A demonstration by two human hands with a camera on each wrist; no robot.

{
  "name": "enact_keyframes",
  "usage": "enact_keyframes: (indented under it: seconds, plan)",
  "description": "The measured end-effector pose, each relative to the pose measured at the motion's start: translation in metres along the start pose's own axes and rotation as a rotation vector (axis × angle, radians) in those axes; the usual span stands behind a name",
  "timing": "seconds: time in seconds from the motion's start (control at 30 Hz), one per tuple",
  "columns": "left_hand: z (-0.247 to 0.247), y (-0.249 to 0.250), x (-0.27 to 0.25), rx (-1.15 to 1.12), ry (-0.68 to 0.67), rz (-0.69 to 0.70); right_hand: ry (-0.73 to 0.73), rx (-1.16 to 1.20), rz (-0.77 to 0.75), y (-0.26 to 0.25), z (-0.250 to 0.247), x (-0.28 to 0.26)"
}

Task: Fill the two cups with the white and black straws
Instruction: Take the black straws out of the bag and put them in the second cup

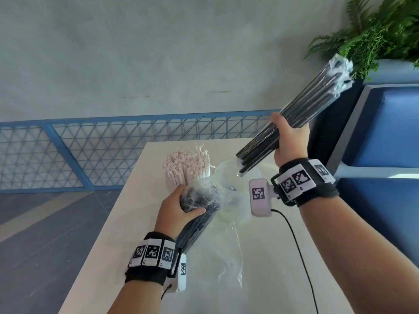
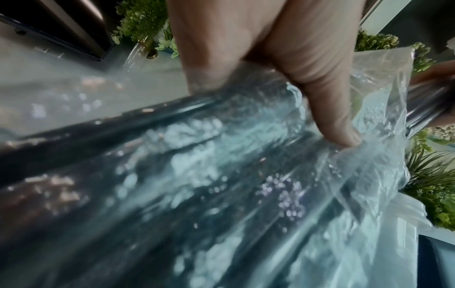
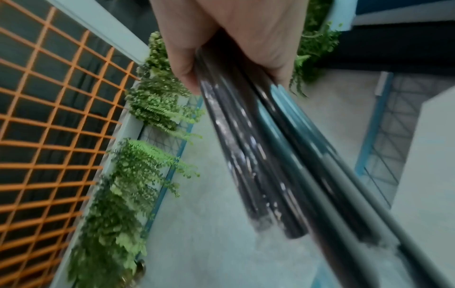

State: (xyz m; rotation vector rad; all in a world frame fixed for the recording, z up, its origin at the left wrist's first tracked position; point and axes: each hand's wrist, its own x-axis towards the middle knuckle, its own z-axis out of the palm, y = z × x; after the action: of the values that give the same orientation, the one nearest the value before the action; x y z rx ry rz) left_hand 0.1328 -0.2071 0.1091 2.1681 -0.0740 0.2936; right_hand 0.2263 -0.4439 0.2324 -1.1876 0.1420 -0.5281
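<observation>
Now our right hand (image 1: 291, 141) grips black straws (image 1: 317, 103) above the empty cup (image 1: 223, 169); left hand (image 1: 179, 211) clasps the bag (image 1: 204, 200); we lower them upright.

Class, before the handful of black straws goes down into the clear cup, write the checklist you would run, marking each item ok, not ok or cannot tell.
1. Right hand grips the loose black straws firmly: ok.
2. Lower straw ends point down towards the clear cup: ok, tilted.
3. Clear cup has room inside: cannot tell, the plastic bag hides most of it.
4. Left hand holds the plastic bag of remaining black straws clear of the cup mouth: not ok, it overlaps the cup in the head view.
5. White straws already stand upright in their cup: ok.
</observation>
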Motion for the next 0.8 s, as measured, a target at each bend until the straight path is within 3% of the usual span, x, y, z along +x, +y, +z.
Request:
enact_keyframes:
  seconds: [0.07, 0.2, 0.4, 0.63, 0.73, 0.8]
  plan:
    - [0.0, 0.001, -0.001, -0.001, 0.001, -0.004, -0.052, -0.072, -0.086, 0.003, 0.003, -0.002]
    - [-0.001, 0.002, -0.001, -0.016, 0.0, -0.01, -0.199, -0.335, -0.074, 0.044, 0.006, -0.02]
    - [-0.004, 0.003, -0.002, -0.029, 0.008, -0.001, -0.259, -0.39, 0.089, 0.093, -0.006, -0.034]
    - [-0.005, 0.005, -0.004, -0.026, 0.02, 0.007, -0.295, -0.462, 0.078, 0.099, -0.011, -0.042]
    - [-0.006, 0.003, -0.005, -0.027, 0.024, 0.011, -0.227, -0.545, -0.041, 0.095, -0.013, -0.048]
    - [-0.01, 0.006, -0.006, -0.027, 0.031, 0.012, -0.103, -0.595, -0.283, 0.088, -0.016, -0.06]
